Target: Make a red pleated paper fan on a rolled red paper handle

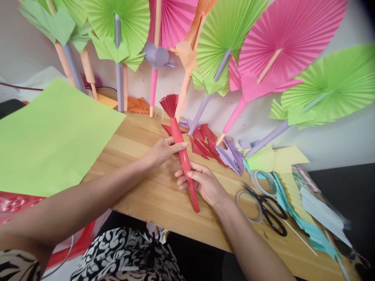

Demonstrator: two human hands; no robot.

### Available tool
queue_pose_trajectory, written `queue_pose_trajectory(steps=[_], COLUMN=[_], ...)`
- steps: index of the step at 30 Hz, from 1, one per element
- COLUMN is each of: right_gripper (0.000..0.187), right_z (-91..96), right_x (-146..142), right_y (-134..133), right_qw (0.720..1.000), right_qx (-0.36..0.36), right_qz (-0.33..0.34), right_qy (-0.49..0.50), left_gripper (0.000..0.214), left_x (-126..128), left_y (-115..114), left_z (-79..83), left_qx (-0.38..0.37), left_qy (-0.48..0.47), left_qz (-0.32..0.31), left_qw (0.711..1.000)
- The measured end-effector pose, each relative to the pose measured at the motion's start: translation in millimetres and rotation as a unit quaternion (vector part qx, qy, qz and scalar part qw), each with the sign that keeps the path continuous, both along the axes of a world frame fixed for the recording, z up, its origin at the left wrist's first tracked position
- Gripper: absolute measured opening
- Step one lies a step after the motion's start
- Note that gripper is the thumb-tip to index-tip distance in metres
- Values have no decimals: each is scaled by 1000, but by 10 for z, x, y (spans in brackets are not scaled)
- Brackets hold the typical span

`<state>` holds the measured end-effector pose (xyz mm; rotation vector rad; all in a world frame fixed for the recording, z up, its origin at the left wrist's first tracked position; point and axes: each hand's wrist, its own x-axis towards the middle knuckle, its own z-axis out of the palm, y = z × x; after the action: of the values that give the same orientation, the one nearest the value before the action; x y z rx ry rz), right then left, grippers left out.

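Left hand [164,150] and right hand [202,182] both grip the red paper tube [184,158], slanted above the desk [152,195].

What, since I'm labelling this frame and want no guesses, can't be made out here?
Head view, the only one:
- Red paper roll: its middle is hidden by the right hand, and part of it by the left hand.
- Pink fan: top cut off by the upper edge.
- Paper stack at right: blurred, contents unclear.
- Red sheet, lower left: partly under the green sheet, cut by the edge.
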<state>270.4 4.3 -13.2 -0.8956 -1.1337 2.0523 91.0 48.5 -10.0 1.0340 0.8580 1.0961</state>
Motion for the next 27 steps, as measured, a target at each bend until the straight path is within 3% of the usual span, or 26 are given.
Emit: queue_pose_trajectory(steps=[3,5,13,19,27], right_gripper=[35,31,30,32,28], right_z=[20,23,-10,10,-19], right_x=[20,15,-54,-87,-144], right_y=[-17,-33,-60,-86,-125], right_qw=[1000,1000,993,986,969], right_qx=[4,7,59,93,144], right_qz=[25,24,-29,-31,-33], right_qy=[9,9,-99,-137,-198], left_gripper=[33,33,34,35,35], left_x=[-11,-11,26,-52,-140], left_y=[9,5,-77,20,117], left_z=[0,2,21,-27,58], left_qx=[-1,-8,-18,-27,-58], left_qy=[-12,-13,8,-45,-99], left_qz=[20,18,-74,-23,52], left_qw=[1000,1000,997,998,992])
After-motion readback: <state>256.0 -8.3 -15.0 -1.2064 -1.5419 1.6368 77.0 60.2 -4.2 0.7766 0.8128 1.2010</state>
